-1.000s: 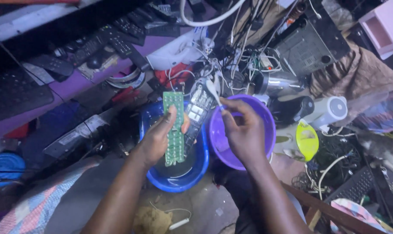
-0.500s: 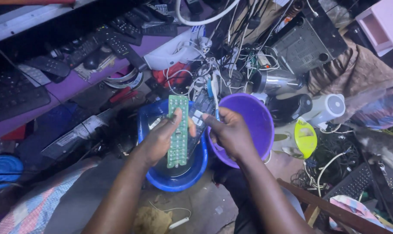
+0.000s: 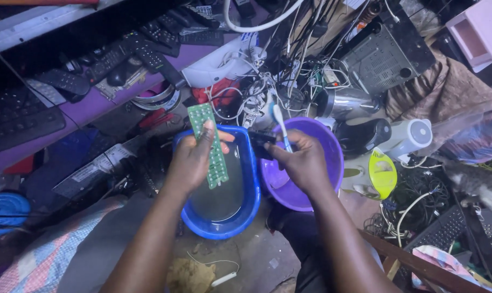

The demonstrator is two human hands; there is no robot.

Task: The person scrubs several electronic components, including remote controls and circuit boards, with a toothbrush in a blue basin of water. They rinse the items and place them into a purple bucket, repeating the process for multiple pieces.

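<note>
My left hand [image 3: 194, 157] grips a long green circuit board [image 3: 209, 145], held upright over a blue plastic basin [image 3: 240, 214] with water in it. My right hand [image 3: 300, 160] holds a toothbrush [image 3: 279, 123] with a blue and white handle, bristle end up, together with a small dark part, over a purple bowl [image 3: 333, 157]. The two hands are a short way apart, the board to the left of the brush.
Several remote controls [image 3: 148, 46] and a keyboard [image 3: 18, 116] lie on a purple shelf at the left. Tangled cables [image 3: 289, 70], a dark electronics box [image 3: 384, 51], a white appliance [image 3: 411, 135] and a yellow-green lid [image 3: 381, 173] crowd the right. A wooden bar [image 3: 419, 263] crosses the lower right.
My hands have drawn apart: the board has moved left and tilted, and my right hand with the toothbrush has come off the board and moved over the purple bowl.
</note>
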